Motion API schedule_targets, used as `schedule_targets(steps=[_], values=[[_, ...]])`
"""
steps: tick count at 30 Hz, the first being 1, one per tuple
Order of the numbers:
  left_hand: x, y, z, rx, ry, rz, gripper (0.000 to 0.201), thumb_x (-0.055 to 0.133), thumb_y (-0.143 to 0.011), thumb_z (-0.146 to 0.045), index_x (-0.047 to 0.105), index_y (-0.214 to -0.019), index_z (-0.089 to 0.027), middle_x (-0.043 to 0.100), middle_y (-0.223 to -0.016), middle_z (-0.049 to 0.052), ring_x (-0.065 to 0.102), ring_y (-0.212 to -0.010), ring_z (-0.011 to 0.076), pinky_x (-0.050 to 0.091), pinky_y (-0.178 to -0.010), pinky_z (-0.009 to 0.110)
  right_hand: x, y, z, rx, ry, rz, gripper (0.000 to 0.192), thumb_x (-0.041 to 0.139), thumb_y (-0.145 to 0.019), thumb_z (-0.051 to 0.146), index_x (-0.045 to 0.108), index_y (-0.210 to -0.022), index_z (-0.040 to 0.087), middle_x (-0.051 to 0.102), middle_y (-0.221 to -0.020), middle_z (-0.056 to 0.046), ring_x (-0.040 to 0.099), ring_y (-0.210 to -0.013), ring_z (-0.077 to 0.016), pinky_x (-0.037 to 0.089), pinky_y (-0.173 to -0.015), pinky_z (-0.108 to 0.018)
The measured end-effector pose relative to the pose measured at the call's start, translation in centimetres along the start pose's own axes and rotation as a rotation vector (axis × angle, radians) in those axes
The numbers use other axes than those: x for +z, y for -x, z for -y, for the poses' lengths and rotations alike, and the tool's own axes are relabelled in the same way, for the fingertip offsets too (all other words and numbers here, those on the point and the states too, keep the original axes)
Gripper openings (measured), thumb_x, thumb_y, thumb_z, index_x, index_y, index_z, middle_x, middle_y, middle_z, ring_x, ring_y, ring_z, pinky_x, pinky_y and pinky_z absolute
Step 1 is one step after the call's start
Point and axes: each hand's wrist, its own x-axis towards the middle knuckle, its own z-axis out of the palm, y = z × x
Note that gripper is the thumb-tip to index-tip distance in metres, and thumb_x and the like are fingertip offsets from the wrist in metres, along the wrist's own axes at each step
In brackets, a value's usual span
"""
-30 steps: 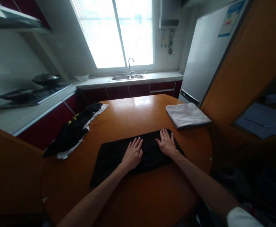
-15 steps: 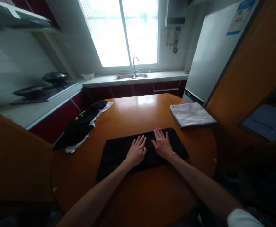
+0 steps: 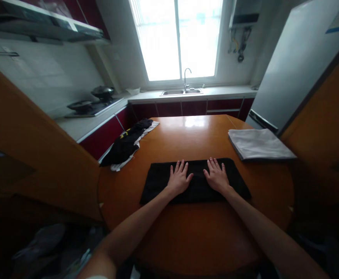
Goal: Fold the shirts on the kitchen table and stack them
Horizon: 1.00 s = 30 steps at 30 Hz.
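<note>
The person's left hand (image 3: 179, 179) and right hand (image 3: 217, 178) lay flat, fingers spread, side by side on a folded black cloth (image 3: 194, 181) near the front edge of the round wooden table (image 3: 192, 232). Farther right sat a folded white cloth (image 3: 259, 143); at far left, 1 crumpled black-and-white garment (image 3: 130, 141) overhung the edge.

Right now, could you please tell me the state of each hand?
Left hand: open, palm flat on the folded black cloth, holding nothing.
Right hand: open, flat on the same cloth, holding nothing.
</note>
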Motion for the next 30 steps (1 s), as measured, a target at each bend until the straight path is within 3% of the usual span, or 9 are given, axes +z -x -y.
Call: schedule_targets(steps=[7,15,19,23,30], values=[[-1.6,1.1,5.3,-0.122,-0.001,0.026,0.071,0.022,-0.103,-0.058,0.027,-0.159,-0.014,0.013,-0.167,0.013,0.008,-0.155,0.0292,0.01,-0.123,0.055,1.2,-0.1,-0.7,-0.006,0.038,-0.019,0.063,0.024,-0.102,0.042,0.035,-0.156,0.01,0.023,-0.166,-0.011,0.014,-0.154,-0.0242,0.007,-0.123,-0.054],[-2.2,3.3,12.8,-0.41,0.081,-0.001,0.07,0.024,-0.104,-0.055,0.02,-0.161,-0.014,0.014,-0.168,0.014,0.009,-0.155,0.0306,0.009,-0.122,0.056,1.2,0.0,-0.8,-0.006,0.034,-0.011,0.063,0.024,-0.102,0.042,0.035,-0.155,0.01,0.024,-0.166,-0.011,0.015,-0.154,-0.0248,0.009,-0.123,-0.054],[-2.6,3.4,13.8,-0.479,0.068,-0.06,0.062,0.033,-0.103,-0.049,0.037,-0.153,-0.012,0.032,-0.162,0.017,0.024,-0.151,0.0308,0.021,-0.12,0.046,1.2,-0.1,-0.9,-0.002,0.036,-0.012,0.064,0.023,-0.102,0.043,0.035,-0.155,0.01,0.023,-0.166,-0.01,0.014,-0.154,-0.0237,0.008,-0.123,-0.053],[-3.4,3.5,13.9,-0.574,0.034,-0.103,0.047,0.05,-0.096,-0.048,0.06,-0.129,-0.016,0.055,-0.138,0.018,0.049,-0.13,0.0336,0.039,-0.105,0.043,1.3,-0.2,-0.9,-0.005,0.045,-0.003,0.064,0.024,-0.102,0.043,0.036,-0.155,0.009,0.023,-0.166,-0.011,0.014,-0.154,-0.0242,0.009,-0.122,-0.054],[-4.7,4.1,14.4,-0.628,0.106,-0.018,0.035,0.059,-0.091,-0.05,0.067,-0.104,-0.018,0.068,-0.117,0.014,0.061,-0.113,0.0309,0.043,-0.094,0.04,1.5,-0.3,-1.1,-0.014,0.041,-0.02,0.064,0.025,-0.102,0.044,0.035,-0.155,0.01,0.024,-0.165,-0.011,0.014,-0.154,-0.0241,0.008,-0.123,-0.054]])
